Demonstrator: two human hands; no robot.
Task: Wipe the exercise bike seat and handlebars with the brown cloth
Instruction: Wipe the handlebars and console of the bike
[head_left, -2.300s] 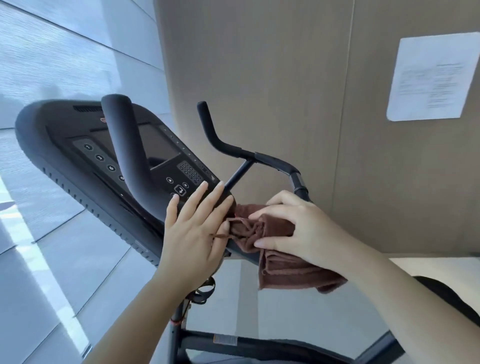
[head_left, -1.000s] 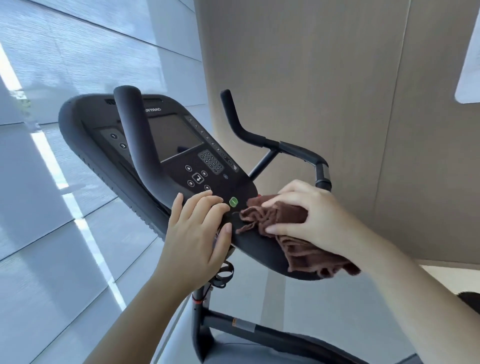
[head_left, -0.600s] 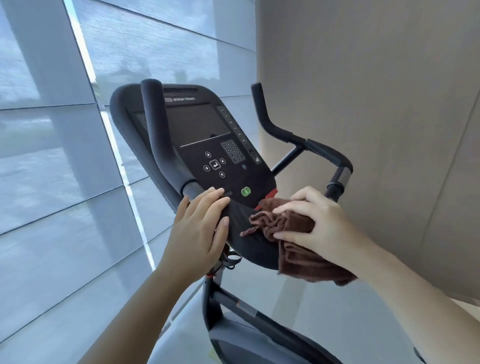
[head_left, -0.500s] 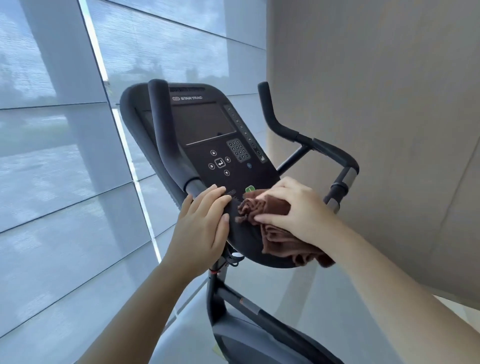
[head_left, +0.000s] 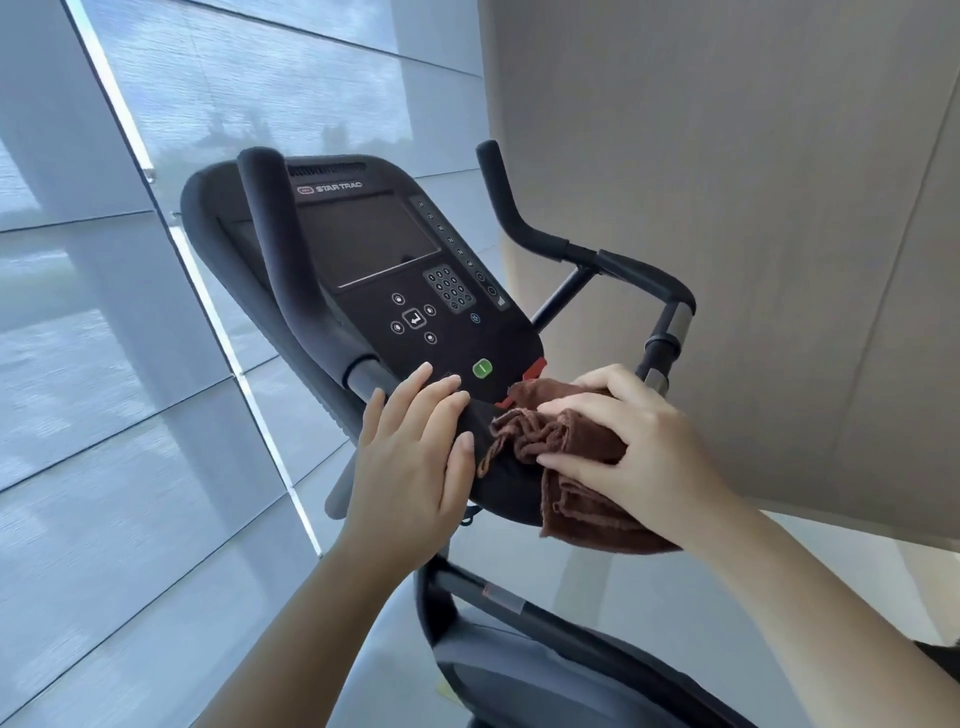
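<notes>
The black exercise bike console (head_left: 374, 244) fills the middle, with its left handlebar (head_left: 280, 270) rising in front of it and its right handlebar (head_left: 519, 223) curving off behind. My left hand (head_left: 415, 457) rests with straight fingers on the console's lower edge, just below the green button (head_left: 482, 368). My right hand (head_left: 623, 447) grips the bunched brown cloth (head_left: 576, 499) and holds it against the console's lower right rim, beside the red tab. Part of the cloth hangs down under my hand. The seat is out of view.
Tall grey window panels (head_left: 104, 364) stand close on the left. A beige wall (head_left: 753, 208) runs along the right, just behind the right handlebar. The bike's dark frame (head_left: 519, 613) slopes down under my arms.
My right hand slid the cloth along the console's lower rim, towards the green button and back to the right. My left hand stayed on the lower edge. My view swung left.
</notes>
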